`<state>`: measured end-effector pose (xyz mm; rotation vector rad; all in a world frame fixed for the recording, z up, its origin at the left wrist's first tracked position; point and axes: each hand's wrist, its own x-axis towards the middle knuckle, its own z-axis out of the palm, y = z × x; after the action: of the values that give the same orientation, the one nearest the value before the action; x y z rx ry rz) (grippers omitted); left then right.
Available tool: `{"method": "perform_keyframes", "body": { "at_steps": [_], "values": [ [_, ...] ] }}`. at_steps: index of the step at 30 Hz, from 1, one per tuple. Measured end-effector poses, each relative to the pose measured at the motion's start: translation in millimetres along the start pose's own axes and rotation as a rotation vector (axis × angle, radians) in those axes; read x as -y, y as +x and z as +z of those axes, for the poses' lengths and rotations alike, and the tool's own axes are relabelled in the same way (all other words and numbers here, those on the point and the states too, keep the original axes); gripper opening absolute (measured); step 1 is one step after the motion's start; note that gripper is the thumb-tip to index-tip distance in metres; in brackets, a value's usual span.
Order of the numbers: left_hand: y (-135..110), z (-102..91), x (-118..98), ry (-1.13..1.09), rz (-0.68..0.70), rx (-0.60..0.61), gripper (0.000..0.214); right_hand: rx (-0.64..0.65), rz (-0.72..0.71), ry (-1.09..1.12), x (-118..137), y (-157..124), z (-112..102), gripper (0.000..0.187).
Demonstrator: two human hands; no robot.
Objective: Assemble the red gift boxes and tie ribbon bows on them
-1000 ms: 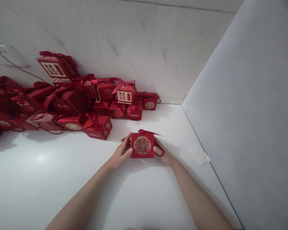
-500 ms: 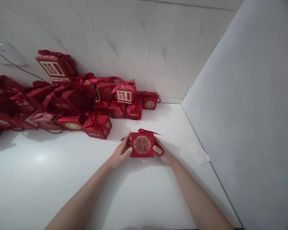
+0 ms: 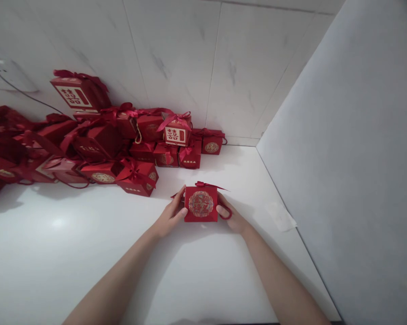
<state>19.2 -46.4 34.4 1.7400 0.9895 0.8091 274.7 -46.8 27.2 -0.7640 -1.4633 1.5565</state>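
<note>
A red gift box [image 3: 201, 204] with a round, multicoloured emblem faces me near the middle of the white table. My left hand [image 3: 172, 215] grips its left side, the thumb at the front edge and the other fingers partly hidden behind. On the opposite side, my right hand [image 3: 231, 215] holds the box with the thumb against its right edge. A red ribbon bow [image 3: 201, 184] lies on the top. By my right thumb, a red cord handle [image 3: 228, 214] curves out from the side.
Many similar red gift boxes [image 3: 100, 173], with ribbons and gold print, are piled along the tiled wall [image 3: 179, 58] at back left. A socket panel [image 3: 12, 74] with a cable is on that wall. A pale partition [image 3: 355, 149] bounds the right side; a white scrap [image 3: 282, 216] lies beside it.
</note>
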Motion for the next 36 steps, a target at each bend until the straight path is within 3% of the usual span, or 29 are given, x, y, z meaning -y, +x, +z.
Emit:
{"method": "perform_keyframes", "body": {
  "at_steps": [36],
  "values": [
    [0.4,-0.2,0.0,0.015,-0.001,0.002,0.079,-0.01,-0.011,-0.023,0.1,-0.6,-0.6,0.061]
  ]
}}
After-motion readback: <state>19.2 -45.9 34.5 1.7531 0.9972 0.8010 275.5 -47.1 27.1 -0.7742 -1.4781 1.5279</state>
